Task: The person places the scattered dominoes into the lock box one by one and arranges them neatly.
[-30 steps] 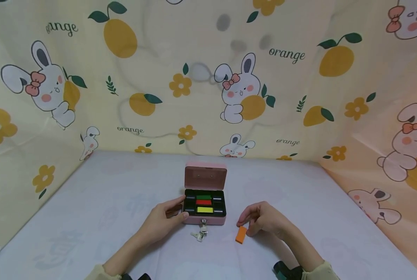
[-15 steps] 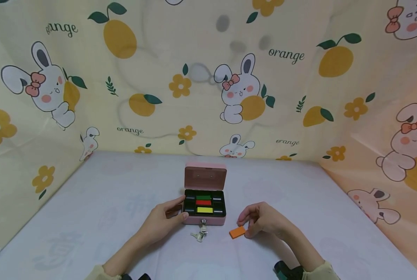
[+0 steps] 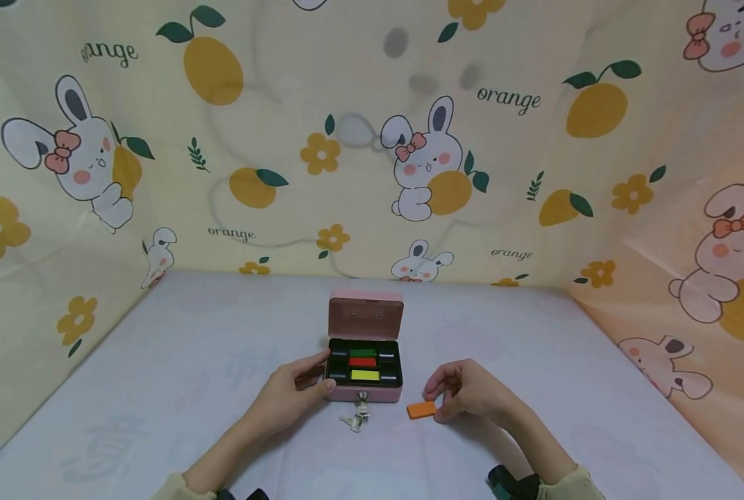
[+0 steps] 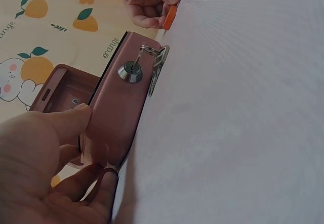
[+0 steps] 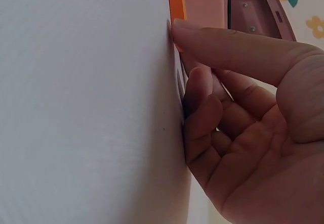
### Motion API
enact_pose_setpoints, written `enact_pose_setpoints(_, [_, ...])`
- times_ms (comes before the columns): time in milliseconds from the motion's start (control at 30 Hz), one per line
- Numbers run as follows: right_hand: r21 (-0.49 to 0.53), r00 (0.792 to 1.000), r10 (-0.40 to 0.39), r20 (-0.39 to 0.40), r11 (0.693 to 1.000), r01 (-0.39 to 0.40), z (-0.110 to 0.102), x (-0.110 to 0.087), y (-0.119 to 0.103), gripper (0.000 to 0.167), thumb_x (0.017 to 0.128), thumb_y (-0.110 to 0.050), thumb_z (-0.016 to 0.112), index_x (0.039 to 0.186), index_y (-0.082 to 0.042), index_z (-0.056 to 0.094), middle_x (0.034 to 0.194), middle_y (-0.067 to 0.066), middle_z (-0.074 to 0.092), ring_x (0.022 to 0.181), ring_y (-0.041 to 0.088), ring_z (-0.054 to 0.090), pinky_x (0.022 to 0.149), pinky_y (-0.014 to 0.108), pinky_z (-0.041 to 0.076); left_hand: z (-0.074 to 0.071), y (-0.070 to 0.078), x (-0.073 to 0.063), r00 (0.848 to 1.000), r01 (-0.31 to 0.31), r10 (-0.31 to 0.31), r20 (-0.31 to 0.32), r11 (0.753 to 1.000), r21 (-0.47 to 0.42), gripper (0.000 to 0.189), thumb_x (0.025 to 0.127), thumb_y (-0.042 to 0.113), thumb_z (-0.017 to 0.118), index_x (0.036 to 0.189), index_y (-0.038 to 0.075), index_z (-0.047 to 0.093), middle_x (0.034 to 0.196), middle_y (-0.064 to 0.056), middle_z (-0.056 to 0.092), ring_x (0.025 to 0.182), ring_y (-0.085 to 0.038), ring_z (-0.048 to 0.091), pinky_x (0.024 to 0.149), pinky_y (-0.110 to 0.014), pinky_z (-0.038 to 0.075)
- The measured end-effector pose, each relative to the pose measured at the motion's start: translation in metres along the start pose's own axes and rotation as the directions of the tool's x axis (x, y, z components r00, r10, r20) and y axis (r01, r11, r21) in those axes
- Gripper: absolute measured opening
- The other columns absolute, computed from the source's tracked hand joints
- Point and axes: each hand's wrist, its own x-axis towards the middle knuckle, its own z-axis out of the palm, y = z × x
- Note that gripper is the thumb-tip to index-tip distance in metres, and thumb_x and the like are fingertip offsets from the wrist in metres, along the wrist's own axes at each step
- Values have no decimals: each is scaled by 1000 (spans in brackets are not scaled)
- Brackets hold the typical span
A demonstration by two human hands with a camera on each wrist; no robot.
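A small pink cash box (image 3: 381, 395) stands on the table with its lid (image 3: 364, 319) raised. Its black tray (image 3: 339, 376) holds a green block (image 3: 363, 353), a red block (image 3: 363, 362) and a yellow block (image 3: 365, 375). My left hand (image 3: 291, 390) holds the box at its left side, thumb at the front corner and fingers along the wall. To the right of the box, my right hand (image 3: 475, 394) pinches the right end of a flat orange block (image 3: 421, 410), low over the tabletop. In the right wrist view the thumb (image 5: 187, 29) presses the orange block's near side.
Keys on a ring (image 4: 158, 64) hang from the lock (image 4: 130, 72) on the box front. A white cloth covers the table (image 3: 522, 326). Behind and at both sides hangs a curtain (image 3: 347, 69) printed with rabbits and oranges.
The orange block has swung round in my right fingers, from pointing toward me to lying crosswise, its free end toward the left. My left hand and the box have stayed put.
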Motion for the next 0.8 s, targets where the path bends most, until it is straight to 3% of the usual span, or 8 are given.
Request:
enact_pose_setpoints(500, [0,1000,-13,-4,1000,13,-1,0,1,31,71,4,85,98,-1,71,89,9,70,65,18,55,58,24,50,-1,-1,0,1000,-11,11,5,1000,2,62,89,27,75,143,7,51,137,-12,56,127,-27,52,104,-37,45])
enact_pose_setpoints(800, [-9,995,-97,-10,995,97,-2,-5,-4,32,73,1,84,101,1,70,92,12,69,79,26,61,67,27,57,0,-2,1,1000,-2,2,-2,1000,12,62,90,27,75,143,8,52,137,-11,56,126,-27,52,104,-37,45])
